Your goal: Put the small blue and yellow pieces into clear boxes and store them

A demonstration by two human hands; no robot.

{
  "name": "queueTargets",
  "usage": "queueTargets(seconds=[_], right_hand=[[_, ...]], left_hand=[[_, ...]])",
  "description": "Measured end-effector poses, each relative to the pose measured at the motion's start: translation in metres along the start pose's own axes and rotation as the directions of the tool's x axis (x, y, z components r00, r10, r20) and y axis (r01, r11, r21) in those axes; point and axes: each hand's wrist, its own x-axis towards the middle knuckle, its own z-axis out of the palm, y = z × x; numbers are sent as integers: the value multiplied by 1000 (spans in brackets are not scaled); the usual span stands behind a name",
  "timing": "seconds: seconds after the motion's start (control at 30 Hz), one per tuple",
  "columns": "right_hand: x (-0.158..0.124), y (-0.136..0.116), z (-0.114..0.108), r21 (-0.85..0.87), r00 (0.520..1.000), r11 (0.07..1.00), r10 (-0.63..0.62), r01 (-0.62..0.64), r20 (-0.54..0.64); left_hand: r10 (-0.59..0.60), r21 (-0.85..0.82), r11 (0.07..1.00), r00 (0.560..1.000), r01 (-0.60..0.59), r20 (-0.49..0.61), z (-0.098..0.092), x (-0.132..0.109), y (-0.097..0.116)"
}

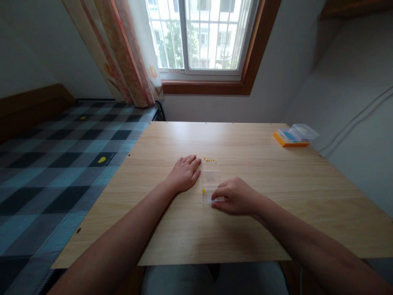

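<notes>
My left hand (185,173) lies flat on the wooden table with its fingers stretched out, left of a row of tiny yellow pieces (210,160). In front of me lies a small clear plastic box (211,177), its transparent lid laid back on the far side. One yellow piece (203,191) sits at the left part of the box. My right hand (235,196) is over the box's right near side, with thumb and fingers curled together in a pinch. Whatever lies between those fingertips is too small or hidden to name.
An orange-and-clear plastic case (291,137) rests at the table's (260,164) far right corner. To the left is a bed with a checked cover (92,159). A chair seat (215,280) shows below the near edge, and a window stands beyond the table.
</notes>
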Motion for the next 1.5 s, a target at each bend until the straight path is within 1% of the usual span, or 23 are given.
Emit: queueTargets(seconds=[0.13, 0.23, 0.4, 0.57, 0.73, 0.87, 1.03, 1.17, 1.27, 1.33, 1.4, 1.5], right_hand=[[-1, 0, -1, 3, 1000, 1000, -2, 2, 6], [-1, 0, -3, 22, 1000, 1000, -8, 8, 5], [-1, 0, -7, 45, 1000, 999, -8, 8, 2], [-2, 1, -7, 42, 1000, 999, -12, 12, -2], [-3, 2, -6, 53, 999, 998, -18, 19, -26], [-4, 3, -5, 66, 999, 997, -30, 31, -18], [-6, 3, -4, 70, 999, 997, -35, 36, -15], [-6, 3, -4, 89, 999, 995, -36, 37, -18], [-6, 3, -4, 91, 999, 995, -38, 41, -25], [-6, 3, -4, 92, 999, 995, -39, 41, -24], [-6, 3, -4, 94, 999, 995, -38, 40, -22], [-6, 2, -3, 96, 999, 994, -43, 45, -16]], left_hand=[[-12, 6, 1000, 1000, 12, 22, 1, -1, -2], [-22, 32, 999, 1000, 21, 16, 2, -1, -1], [-29, 71, 997, 999, 30, -20, 1, 7, 0], [-15, 59, 998, 998, 19, -68, 3, 19, 0], [10, 35, 999, 993, -6, -119, 2, 19, -3], [5, -15, 1000, 989, -7, -145, -7, 16, -6], [-71, -101, 993, 989, 59, -126, -18, 11, -13], [-60, -104, 993, 993, 49, -98, -22, 7, -16], [-82, -77, 994, 995, 77, -57, -28, 5, -16], [-109, -62, 992, 993, 106, -40, -35, 3, -16], [-111, -52, 993, 993, 108, -44, -46, 0, -16], [-51, -69, 996, 998, 49, -33, -67, -6, -14]])
